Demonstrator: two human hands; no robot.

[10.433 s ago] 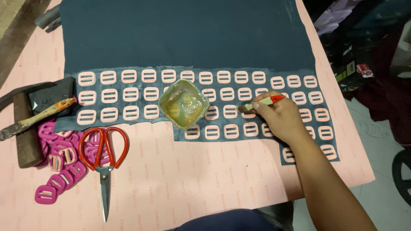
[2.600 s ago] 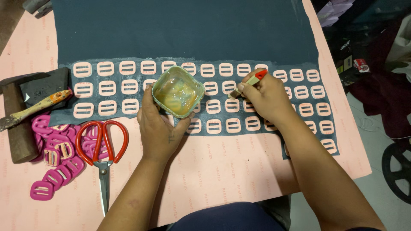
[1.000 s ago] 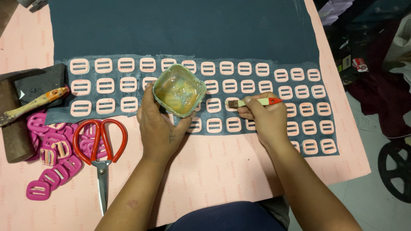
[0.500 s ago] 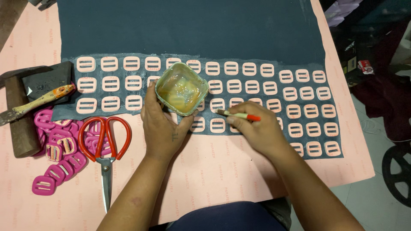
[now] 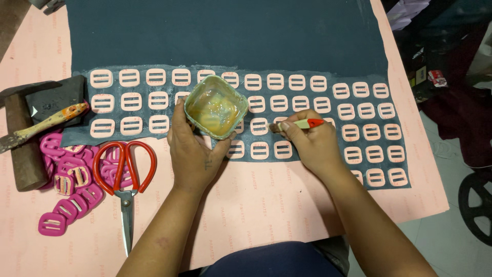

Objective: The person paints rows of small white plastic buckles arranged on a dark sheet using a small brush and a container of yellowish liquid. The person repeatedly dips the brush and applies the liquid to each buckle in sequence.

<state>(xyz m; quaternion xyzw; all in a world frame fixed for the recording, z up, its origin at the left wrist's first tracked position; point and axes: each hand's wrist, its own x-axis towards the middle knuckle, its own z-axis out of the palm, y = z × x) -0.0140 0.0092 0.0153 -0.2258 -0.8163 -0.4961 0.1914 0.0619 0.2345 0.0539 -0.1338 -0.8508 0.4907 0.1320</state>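
the left hand (image 5: pixel 195 151) grips a small square green cup (image 5: pixel 216 106) of yellowish glue, tilted toward the other side, likely so the brush can dip easily. the right hand (image 5: pixel 312 146) pinches a small brush (image 5: pixel 297 124) with a red end, its tip low over the pale pink buckles (image 5: pixel 260 126) laid in rows on dark blue fabric (image 5: pixel 225 36) just beyond both hands. left of the left hand lie red-handled scissors (image 5: pixel 123 172), magenta buckles (image 5: pixel 66 200) and a hammer (image 5: pixel 23 138). the pink table (image 5: pixel 256 205) covering carries small repeated faint print.

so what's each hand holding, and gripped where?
Left hand grips the green glue cup by its side walls. Right hand pinches the small brush mid-handle.
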